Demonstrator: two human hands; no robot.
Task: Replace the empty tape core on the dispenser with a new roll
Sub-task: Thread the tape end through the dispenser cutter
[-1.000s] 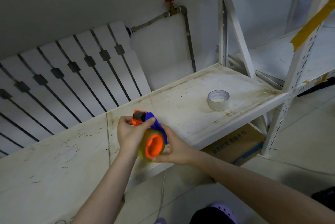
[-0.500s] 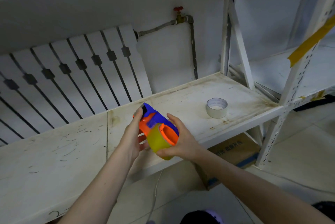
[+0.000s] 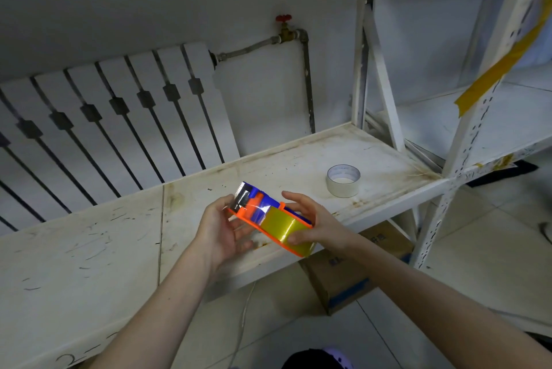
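Note:
I hold an orange and blue tape dispenser (image 3: 259, 209) above the front edge of the white shelf (image 3: 298, 171). A yellowish roll of tape (image 3: 285, 224) sits on its wheel, and a strip runs up to the toothed blade at the far end. My left hand (image 3: 222, 229) cups the blade end from below, thumb near the blade. My right hand (image 3: 316, 223) grips the roll end, fingers curled round the tape. A thin, empty-looking white tape core (image 3: 343, 180) stands on the shelf to the right, apart from both hands.
A white radiator (image 3: 104, 117) lines the wall behind the shelf, with a pipe and a red valve (image 3: 283, 19). Metal rack uprights (image 3: 466, 129) with yellow tape rise at right. A cardboard box (image 3: 355, 276) sits on the tiled floor under the shelf.
The dispenser has turned from showing its orange wheel face to lying on its side with the blade pointing away. My left hand slid beneath the blade end.

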